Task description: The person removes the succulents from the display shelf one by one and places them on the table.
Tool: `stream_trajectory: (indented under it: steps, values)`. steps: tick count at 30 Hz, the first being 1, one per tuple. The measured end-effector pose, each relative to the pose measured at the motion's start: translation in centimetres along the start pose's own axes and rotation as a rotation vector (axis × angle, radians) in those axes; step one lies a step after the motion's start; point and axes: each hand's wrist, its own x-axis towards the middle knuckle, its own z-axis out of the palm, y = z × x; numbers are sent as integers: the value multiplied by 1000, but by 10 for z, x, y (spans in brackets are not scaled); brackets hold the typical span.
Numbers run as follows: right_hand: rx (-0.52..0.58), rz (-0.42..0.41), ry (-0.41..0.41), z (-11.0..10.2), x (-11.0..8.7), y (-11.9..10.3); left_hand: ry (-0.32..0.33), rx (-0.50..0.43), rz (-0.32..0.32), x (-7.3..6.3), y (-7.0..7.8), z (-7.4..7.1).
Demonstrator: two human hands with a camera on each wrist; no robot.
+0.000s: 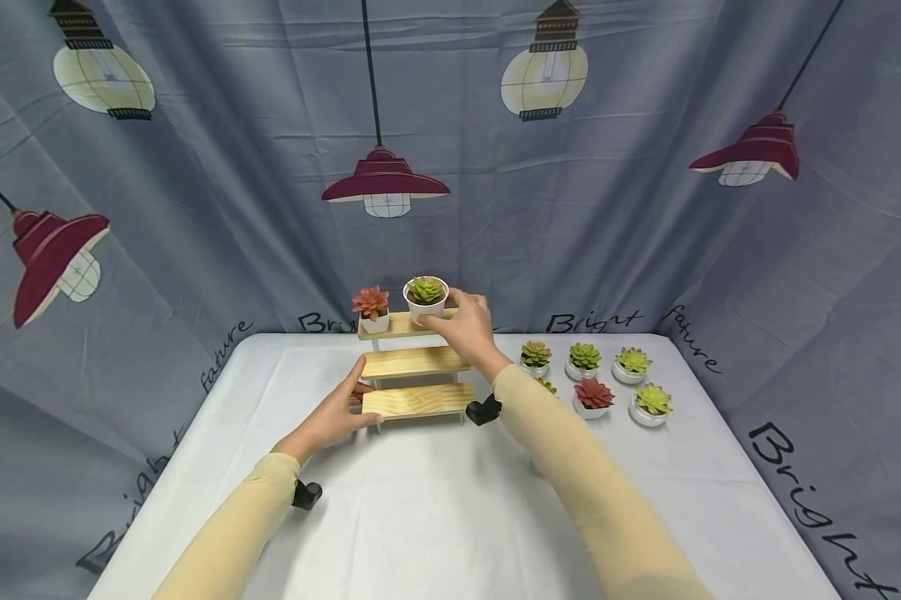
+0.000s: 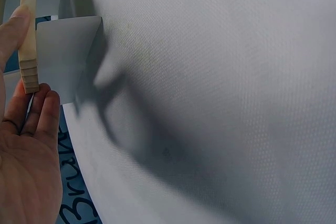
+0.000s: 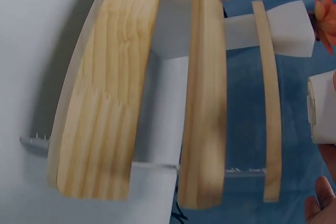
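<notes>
A three-tier wooden plant stand point(image 1: 417, 402) stands on the table. My left hand point(image 1: 335, 415) grips its left end; in the left wrist view the thumb lies on a board point(image 2: 29, 40) and fingers curl at its end. Above the top tier my right hand point(image 1: 467, 327) holds a green potted succulent point(image 1: 426, 292) in a round white pot by its sides. The right wrist view shows a gap between that white pot point(image 3: 323, 107) and the top board point(image 3: 270, 103). A red potted succulent point(image 1: 373, 310) in a white pot sits at the top tier's left end.
On the table's right side stand several more potted succulents: green ones point(image 1: 584, 357) and a red one point(image 1: 593, 396), one partly hidden by the right sleeve point(image 1: 563, 458). A patterned grey-blue curtain point(image 1: 270, 167) hangs behind the white table point(image 1: 420, 517).
</notes>
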Motion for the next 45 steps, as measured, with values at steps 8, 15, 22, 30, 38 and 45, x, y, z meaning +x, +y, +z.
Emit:
stream_trajectory:
  steps: [8,15,22,30,38,45]
  values:
    - [0,-27,-7,-22,-7,4,1,-15,3,-1,-3,0]
    - [-12,-45,-40,-47,-17,13,-1,-22,4,0,-2,0]
    - [26,-6,-63,-68,-31,22,-3,-20,-3,-1,-2,0]
    - [42,16,-85,-89,-47,34,-11,-12,2,-1,-2,1]
    - [57,37,-103,-113,-66,50,-4,-13,16,-1,-3,0]
    - [12,97,-102,-136,-86,72,-6,-15,21,-1,-4,0]
